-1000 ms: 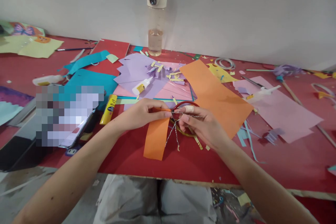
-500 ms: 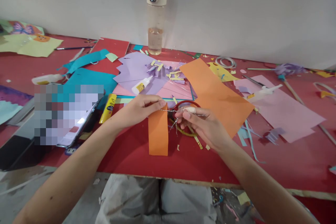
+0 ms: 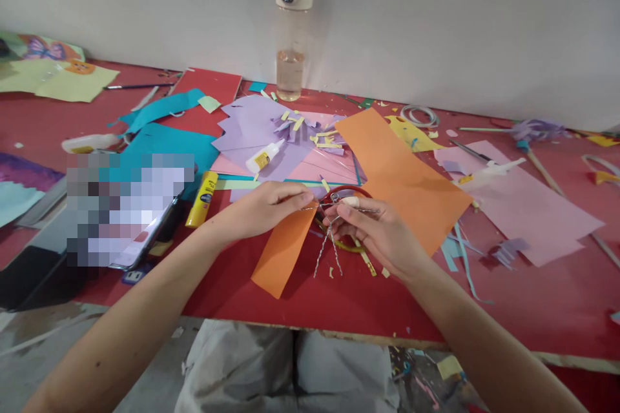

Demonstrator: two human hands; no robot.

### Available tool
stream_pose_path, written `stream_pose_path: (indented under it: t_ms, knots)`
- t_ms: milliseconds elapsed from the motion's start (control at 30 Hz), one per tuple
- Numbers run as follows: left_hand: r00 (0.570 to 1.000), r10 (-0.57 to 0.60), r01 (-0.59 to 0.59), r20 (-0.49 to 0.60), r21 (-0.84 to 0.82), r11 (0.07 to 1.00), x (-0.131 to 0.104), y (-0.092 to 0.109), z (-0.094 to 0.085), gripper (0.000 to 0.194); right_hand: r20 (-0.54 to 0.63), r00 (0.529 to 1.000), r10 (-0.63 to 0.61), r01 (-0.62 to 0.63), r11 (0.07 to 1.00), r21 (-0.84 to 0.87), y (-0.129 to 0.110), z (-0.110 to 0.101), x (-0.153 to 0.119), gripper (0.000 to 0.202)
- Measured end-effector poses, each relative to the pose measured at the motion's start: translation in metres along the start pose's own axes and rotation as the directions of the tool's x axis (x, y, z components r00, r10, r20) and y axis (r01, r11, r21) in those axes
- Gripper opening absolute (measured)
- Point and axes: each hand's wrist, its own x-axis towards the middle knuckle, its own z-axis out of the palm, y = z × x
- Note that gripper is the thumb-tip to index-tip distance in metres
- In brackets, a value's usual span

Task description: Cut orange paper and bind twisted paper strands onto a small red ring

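Between thumb and fingers, my left hand (image 3: pixel 278 210) pinches the top end of an orange paper strip (image 3: pixel 285 251), which slants down to the left. A wire end also reaches the left fingertips. My right hand (image 3: pixel 371 222) is closed on a small figure of twisted silvery wire (image 3: pixel 330 245), with two wire legs hanging below the fingers. Something white wraps one right finger. Behind the hands lie scissors (image 3: pixel 358 191) with red and yellow handles, partly hidden by the right hand.
A large orange sheet (image 3: pixel 402 181) lies right of centre, pink paper (image 3: pixel 527 213) beyond it. White glue bottles (image 3: pixel 265 158), a yellow glue stick (image 3: pixel 202 200), a phone (image 3: pixel 140 219) and a water bottle (image 3: pixel 289 45) stand or lie around. Paper scraps litter the red table (image 3: pixel 232 290).
The orange strip has swung from hanging straight to slanting down-left. The wire figure's legs now show more fully beneath my right hand. My left hand has shifted slightly right and down.
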Motion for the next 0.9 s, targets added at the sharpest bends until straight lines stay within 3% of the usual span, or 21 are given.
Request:
stream_pose_path:
  t_ms: [167,367,900]
  knots:
    - [1.0,0.013,-0.014,-0.019,-0.056,0.998,0.0001,-0.0037,-0.0008,0.026,-0.022,1.0,0.0,0.001,0.999,0.035,-0.0014,0.0004,0.0008,0.021]
    - [0.994,-0.02,0.019,-0.108,-0.015,1.0,0.0004,-0.0066,0.0019,0.028,-0.035,0.999,-0.003,0.005,0.998,0.058,-0.0023,0.0001,0.0009,0.019]
    - [0.998,-0.033,0.018,-0.053,-0.273,0.962,-0.0019,-0.0049,0.0075,0.033,-0.02,0.999,0.024,-0.021,0.988,0.155,-0.0033,-0.004,0.0028,0.016]
